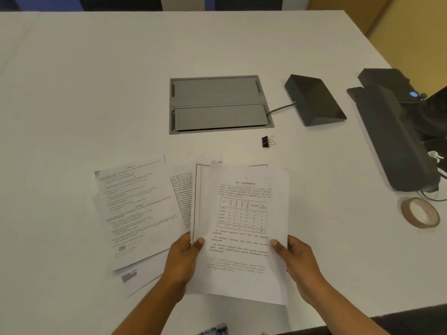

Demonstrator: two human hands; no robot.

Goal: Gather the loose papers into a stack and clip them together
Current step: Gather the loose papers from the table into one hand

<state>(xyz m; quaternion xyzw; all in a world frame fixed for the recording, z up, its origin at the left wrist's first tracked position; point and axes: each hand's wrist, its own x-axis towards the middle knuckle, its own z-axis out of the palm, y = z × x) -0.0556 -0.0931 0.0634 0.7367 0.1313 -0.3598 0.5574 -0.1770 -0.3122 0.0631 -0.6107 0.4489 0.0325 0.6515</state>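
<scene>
- Head view: loose sheets point(135, 209) lie fanned flat toward the table's point(72, 93) near edge, thin, floppy, likely slippery.
- My left hand point(183, 259) pinches the held papers point(244, 228) at their left margin, fingers clamped.
- My right hand point(298, 262) clamps the right margin.
- Binder clip point(267, 141) waits beyond, untouched; its spring is probably stiff.

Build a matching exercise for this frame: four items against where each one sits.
Items:
1. small black binder clip
2. brown roll of tape
3. printed sheet with a table
4. grey recessed cable hatch

Places:
A. held in both hands
B. table's right edge
C. set into the table's middle
D. lying alone beyond the papers

Pairs: 1-D, 2-B, 3-A, 4-C
</scene>
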